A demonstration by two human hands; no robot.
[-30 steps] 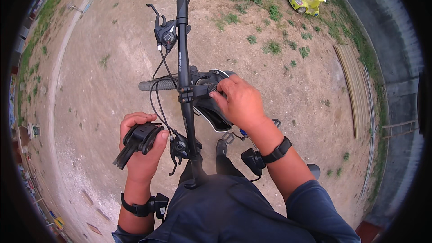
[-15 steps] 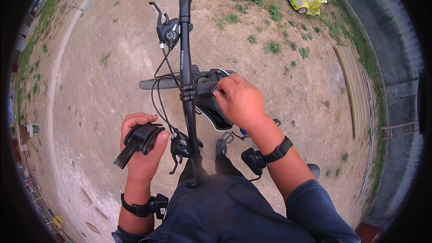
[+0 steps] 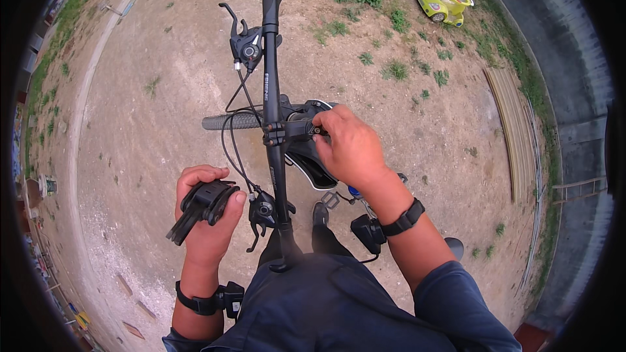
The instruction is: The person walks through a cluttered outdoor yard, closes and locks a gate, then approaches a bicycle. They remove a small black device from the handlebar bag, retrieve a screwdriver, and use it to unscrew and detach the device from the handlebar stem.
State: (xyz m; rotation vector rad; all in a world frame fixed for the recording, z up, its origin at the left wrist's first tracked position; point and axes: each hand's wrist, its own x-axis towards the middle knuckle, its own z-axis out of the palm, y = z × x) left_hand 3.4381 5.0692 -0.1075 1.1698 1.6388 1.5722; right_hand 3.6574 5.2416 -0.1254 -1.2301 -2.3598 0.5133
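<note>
My left hand (image 3: 207,228) is closed around a black plastic bracket (image 3: 207,201) with flat arms, which I hold off to the left of the bicycle. Its underside is hidden in my palm. My right hand (image 3: 352,143) is at the rear end of the black handlebar stem (image 3: 298,130), with thumb and fingertips bent around its top by a small bolt. The hand itself hides part of the stem. Across the middle runs the black handlebar (image 3: 271,85), clamped in the stem and turned so that one grip points away and the other toward my waist.
Two brake levers with shifters, the far one (image 3: 248,47) and the near one (image 3: 263,210), have looping cables. The front wheel (image 3: 228,121) points left. A yellow toy car (image 3: 442,1) stands at the upper right, with long boards (image 3: 512,130) lying near a grey wall (image 3: 574,78).
The handlebar has shifted very slightly to the right. The right fingertips have moved a little at the stem, uncovering the bolt. The left hand keeps its hold on the bracket.
</note>
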